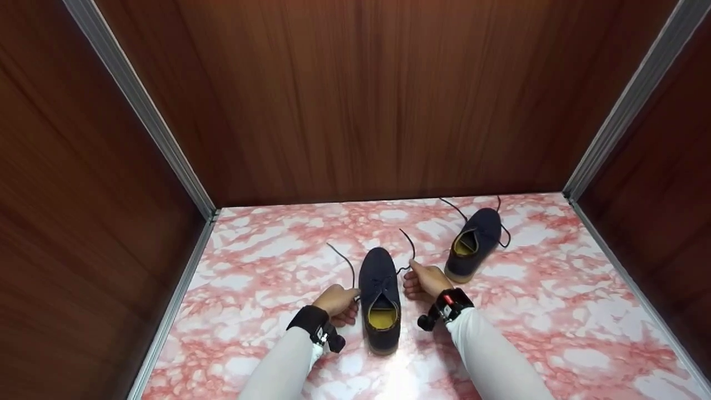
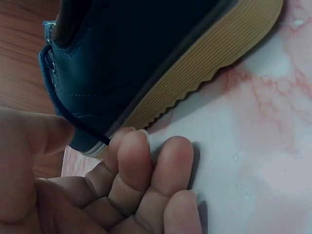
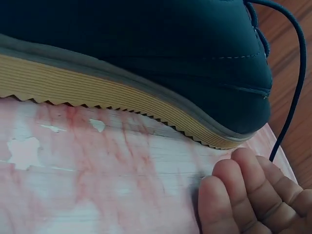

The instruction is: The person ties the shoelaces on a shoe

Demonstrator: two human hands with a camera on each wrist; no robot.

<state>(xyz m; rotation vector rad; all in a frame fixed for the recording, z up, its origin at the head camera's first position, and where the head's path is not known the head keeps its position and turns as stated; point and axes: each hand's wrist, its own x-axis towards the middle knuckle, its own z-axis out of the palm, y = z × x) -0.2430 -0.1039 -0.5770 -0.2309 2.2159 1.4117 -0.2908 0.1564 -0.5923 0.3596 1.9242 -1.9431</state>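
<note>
A dark navy lace-up shoe (image 1: pixel 376 264) with a yellow lining stands on the floor, toe pointing away, between my two hands. On its left side my left hand (image 1: pixel 336 303) pinches the left shoelace (image 2: pixel 80 125) between thumb and forefinger, the other fingers curled. The free end of that lace runs forward over the floor. My right hand (image 1: pixel 426 279), to the right of the shoe, pinches the right shoelace (image 3: pixel 295 100) at thumb and forefinger; its tip extends forward past the hand. In the right wrist view the fingers (image 3: pixel 243 180) sit beside the ribbed tan sole, and the thumb is hidden.
A second navy shoe (image 1: pixel 482 233) stands farther right, near the back wall, its laces loose. Brown wood panels (image 1: pixel 355 100) with grey metal corner strips enclose the red-and-white marbled floor (image 1: pixel 266 250) on the back and both sides.
</note>
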